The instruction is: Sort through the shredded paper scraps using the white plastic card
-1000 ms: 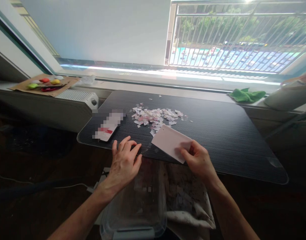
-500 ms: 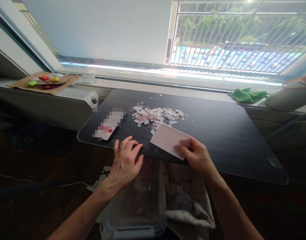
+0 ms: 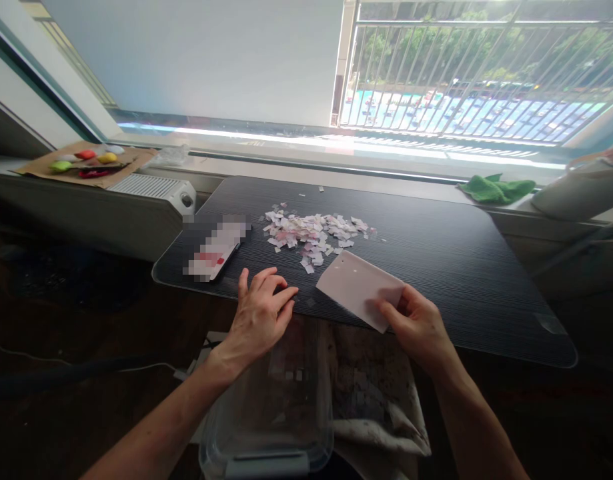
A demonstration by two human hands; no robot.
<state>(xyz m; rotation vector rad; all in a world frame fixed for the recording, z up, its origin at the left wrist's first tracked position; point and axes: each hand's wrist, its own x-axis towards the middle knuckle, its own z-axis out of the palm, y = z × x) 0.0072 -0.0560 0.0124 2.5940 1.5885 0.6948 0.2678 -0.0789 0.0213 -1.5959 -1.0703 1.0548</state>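
A small white card (image 3: 359, 287) with a tiny hole near one corner is pinched in my right hand (image 3: 420, 327). It is tilted just above the near part of the dark table. My left hand (image 3: 261, 310) hovers at the table's front edge with fingers apart and loosely bent, and no object shows in it. Beyond both hands lies a loose heap of torn paper scraps (image 3: 311, 230), white with some pink. A phone-like slab (image 3: 221, 250), mostly blurred out by pixels, rests to the left of the heap.
Below the edge of the dark table (image 3: 436, 267) stand a clear plastic bin (image 3: 266, 427) and an open light bag (image 3: 376, 427) with scraps inside. A green cloth (image 3: 496, 189) lies on the sill. At left, brown paper (image 3: 46, 163) with colourful items lies by a white radiator (image 3: 151, 188).
My right hand has drawn the card a little to the right and toward me, away from the scraps. My left hand has shifted slightly right, its fingers still apart.
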